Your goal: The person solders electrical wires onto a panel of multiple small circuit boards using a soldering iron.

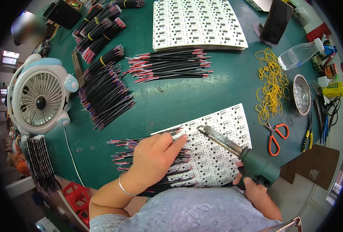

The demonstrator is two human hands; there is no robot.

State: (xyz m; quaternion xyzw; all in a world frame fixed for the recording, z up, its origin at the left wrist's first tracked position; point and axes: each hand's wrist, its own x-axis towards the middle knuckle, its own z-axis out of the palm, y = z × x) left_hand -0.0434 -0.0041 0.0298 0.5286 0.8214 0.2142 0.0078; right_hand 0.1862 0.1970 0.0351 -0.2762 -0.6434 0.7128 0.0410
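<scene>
Left hand (156, 154) presses wires (148, 156) flat against the circuit board (218, 154). Right hand (256, 185) grips the soldering iron (237, 150); its tip should meet each pad squarely.

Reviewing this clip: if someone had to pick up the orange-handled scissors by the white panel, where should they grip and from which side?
Probably by the orange loops of the scissors, coming from the near table edge: the loops point toward the person, the blades toward the yellow rubber bands.

A dark, blank phone screen (276, 21) stands propped upright at the far right of the green table, well beyond the fingers (178, 141) of the left hand, with a small yellow labelled box (333, 90) further right, near the table's edge.
</scene>
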